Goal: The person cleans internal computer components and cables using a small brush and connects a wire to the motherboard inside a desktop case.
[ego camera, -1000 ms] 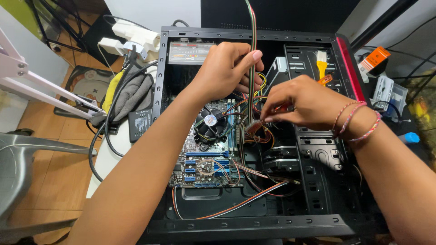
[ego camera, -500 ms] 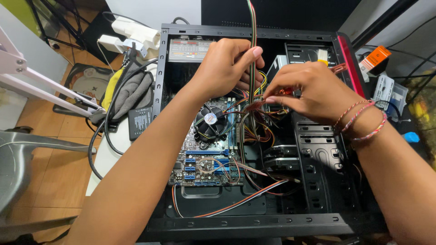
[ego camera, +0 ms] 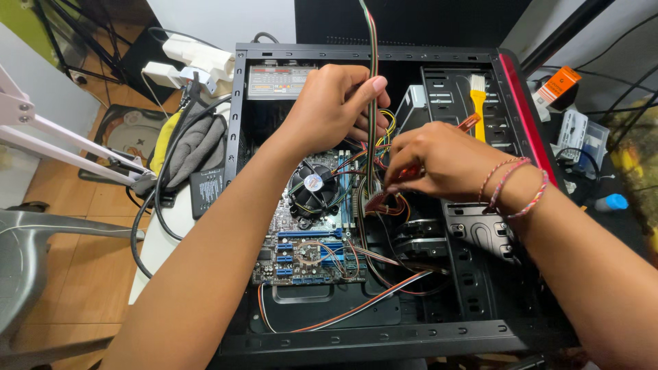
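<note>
At frame centre, inside the open computer case [ego camera: 241, 103], the left hand [ego camera: 332, 109] grips a striped cable bundle [ego camera: 371, 41] while the right hand [ego camera: 439, 161] pinches red wires [ego camera: 384, 202]. Upper left of the case sits a rectangular grey label [ego camera: 279, 81]; an orange box [ego camera: 556, 85] lies at upper right.

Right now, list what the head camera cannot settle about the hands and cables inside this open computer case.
- What the right hand pinches: its own fingers cover it.
- Where the cable bundle comes from: cut off by the top edge.
- The left hand grip on that bundle: only knuckles and thumb show.
- The connectors below the hands: too tangled and small to tell which are plugged into the motherboard.
</note>
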